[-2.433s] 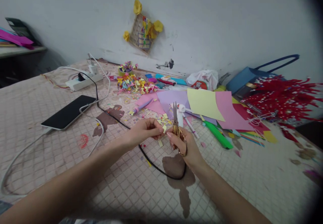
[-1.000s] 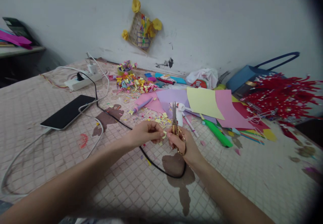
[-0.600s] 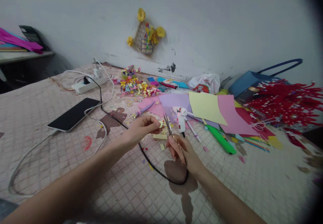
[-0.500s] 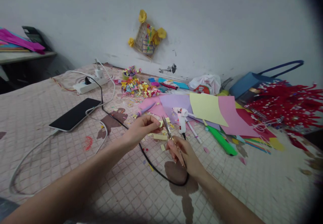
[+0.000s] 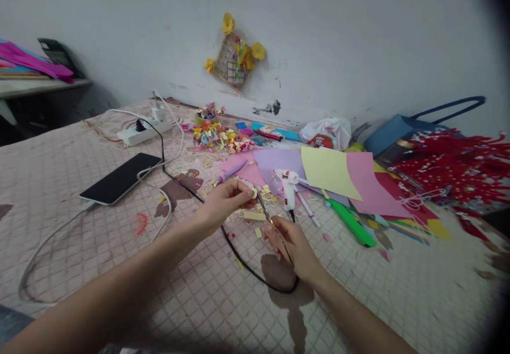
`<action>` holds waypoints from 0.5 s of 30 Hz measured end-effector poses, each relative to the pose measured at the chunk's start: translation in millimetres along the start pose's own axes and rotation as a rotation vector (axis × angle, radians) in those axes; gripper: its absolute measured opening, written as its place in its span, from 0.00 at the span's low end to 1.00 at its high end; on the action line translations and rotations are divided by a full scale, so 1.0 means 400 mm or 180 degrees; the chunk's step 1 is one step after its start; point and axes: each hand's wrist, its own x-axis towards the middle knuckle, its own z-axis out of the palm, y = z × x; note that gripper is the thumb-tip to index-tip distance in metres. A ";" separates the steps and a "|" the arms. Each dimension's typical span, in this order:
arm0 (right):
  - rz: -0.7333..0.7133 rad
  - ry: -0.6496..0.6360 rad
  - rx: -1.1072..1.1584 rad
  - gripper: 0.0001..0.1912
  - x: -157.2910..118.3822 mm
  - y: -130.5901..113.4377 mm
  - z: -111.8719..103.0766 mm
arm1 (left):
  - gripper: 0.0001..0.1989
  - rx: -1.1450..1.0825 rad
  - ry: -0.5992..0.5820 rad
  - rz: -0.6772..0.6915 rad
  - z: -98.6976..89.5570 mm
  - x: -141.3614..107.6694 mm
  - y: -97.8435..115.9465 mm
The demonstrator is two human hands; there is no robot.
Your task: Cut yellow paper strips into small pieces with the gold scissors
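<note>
Between its thumb and fingers my left hand (image 5: 229,201) pinches a small pale yellow paper piece (image 5: 254,193). My right hand (image 5: 290,245) is closed on the handles of metal scissors (image 5: 263,205), whose blades point up toward the paper piece. Small yellow paper scraps (image 5: 254,216) lie on the patterned tablecloth (image 5: 191,285) just beyond and below the hands. A white glue gun (image 5: 288,188) rests behind the right hand. Its black cable (image 5: 247,266) curves beneath both forearms.
Coloured paper sheets (image 5: 330,170) and a green tool (image 5: 353,224) lie to the right. Paper bits (image 5: 219,137) are piled at the back. On the left are a tablet (image 5: 121,178) and a power strip (image 5: 145,131). Red tinsel-like stems (image 5: 458,162) stand far right.
The scissor blades look closer together and slightly lower beside the paper piece. The whole view has shifted slightly; both hands keep their grips.
</note>
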 end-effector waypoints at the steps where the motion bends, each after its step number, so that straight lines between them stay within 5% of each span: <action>1: 0.0007 -0.0001 -0.0027 0.19 0.000 0.000 0.000 | 0.10 0.0011 0.0017 0.0001 0.001 0.000 -0.001; 15: -0.0041 0.0010 -0.0182 0.19 0.000 -0.001 -0.003 | 0.10 -0.0013 0.0022 0.0013 0.006 -0.003 -0.001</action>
